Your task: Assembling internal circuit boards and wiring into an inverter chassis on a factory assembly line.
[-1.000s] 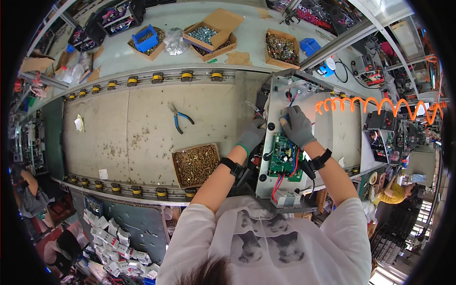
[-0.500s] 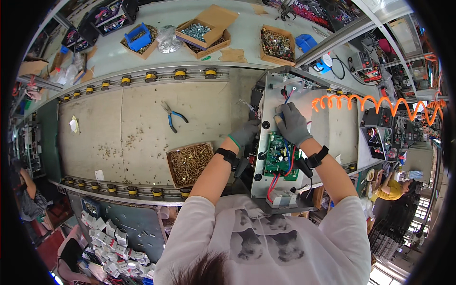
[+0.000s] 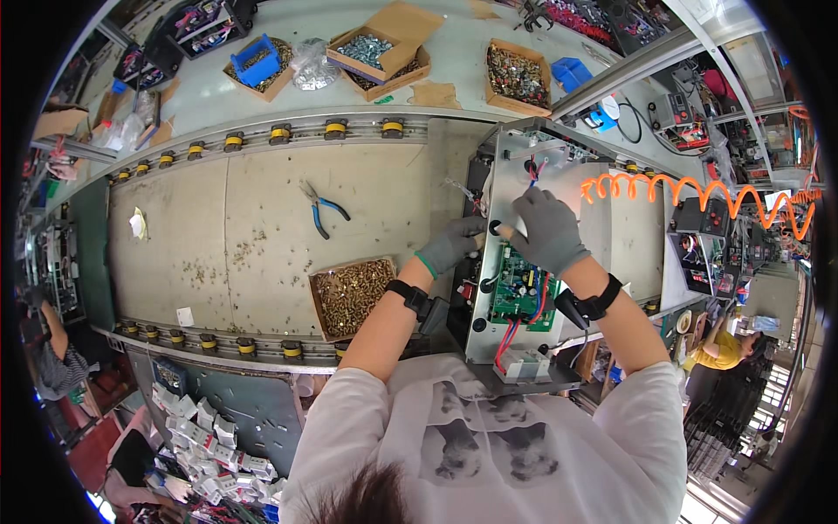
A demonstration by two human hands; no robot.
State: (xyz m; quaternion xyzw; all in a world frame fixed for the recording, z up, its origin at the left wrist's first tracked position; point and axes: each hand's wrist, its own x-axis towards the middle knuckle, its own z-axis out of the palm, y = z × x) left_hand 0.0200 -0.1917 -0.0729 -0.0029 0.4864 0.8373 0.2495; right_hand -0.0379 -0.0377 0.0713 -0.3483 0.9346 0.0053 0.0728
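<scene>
A grey metal chassis (image 3: 515, 166) lies on the bench with a green circuit board (image 3: 522, 293) and red and blue wires inside it. My left hand (image 3: 449, 244), in a grey glove, rests on the chassis's left edge beside the board. My right hand (image 3: 548, 229), also gloved, presses down on the plate just above the board, its fingers curled over a small dark part. Whether either hand grips anything is hidden by the gloves.
A cardboard box of brass screws (image 3: 351, 295) sits left of my left forearm. Blue-handled pliers (image 3: 319, 208) lie on the bench mat. Boxes of parts (image 3: 384, 48) line the back shelf. An orange coiled hose (image 3: 690, 188) hangs at right. Another person (image 3: 724, 345) sits far right.
The view has shifted slightly. My right hand has slid a little down and left on the chassis plate; my left hand has stayed at the chassis edge.
</scene>
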